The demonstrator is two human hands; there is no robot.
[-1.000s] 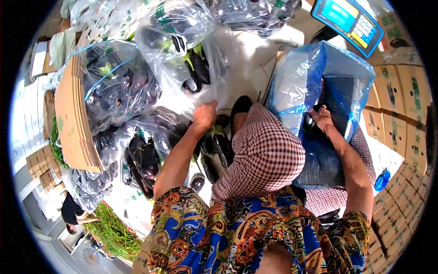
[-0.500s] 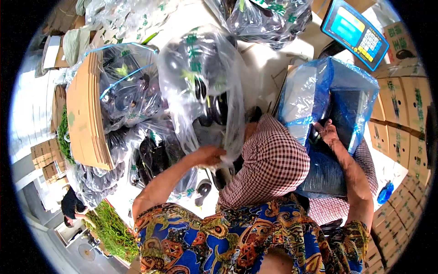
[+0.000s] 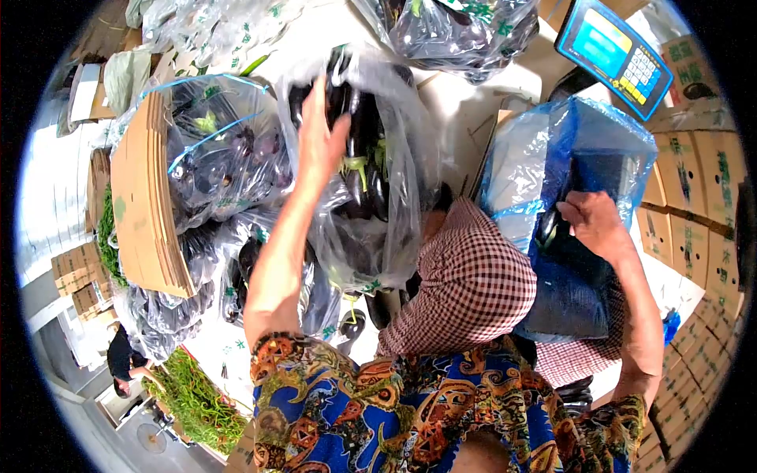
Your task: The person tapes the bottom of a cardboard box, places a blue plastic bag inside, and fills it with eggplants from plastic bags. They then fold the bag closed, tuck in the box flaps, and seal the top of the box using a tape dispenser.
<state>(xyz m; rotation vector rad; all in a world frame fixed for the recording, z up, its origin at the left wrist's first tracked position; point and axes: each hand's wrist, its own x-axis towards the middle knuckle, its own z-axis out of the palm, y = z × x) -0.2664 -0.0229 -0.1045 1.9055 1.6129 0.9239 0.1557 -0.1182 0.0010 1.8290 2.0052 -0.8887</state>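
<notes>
My left hand (image 3: 322,142) reaches into the mouth of a clear plastic bag (image 3: 410,158) full of dark eggplants (image 3: 364,134). Its fingers are stretched out with the thumb apart, beside the upper eggplants, and it grips nothing. On the right, a box lined with blue plastic film (image 3: 516,158) rests by my checked trouser leg (image 3: 481,276). Inside its opening my right hand (image 3: 599,225) has curled fingers, close to an eggplant (image 3: 550,229) in the box. What lies under those fingertips is hidden.
More bagged eggplants (image 3: 229,154) lie at left behind a stack of flat cardboard (image 3: 142,197). Another full bag (image 3: 465,35) is at the top, beside a blue scale display (image 3: 615,55). Cartons (image 3: 686,177) line the right. A person (image 3: 126,359) bends near green peppers (image 3: 193,394).
My left hand has moved up from the bag's near edge to its far end, and the bag's mouth is now pulled open over the eggplants. My right hand's fingers have curled in.
</notes>
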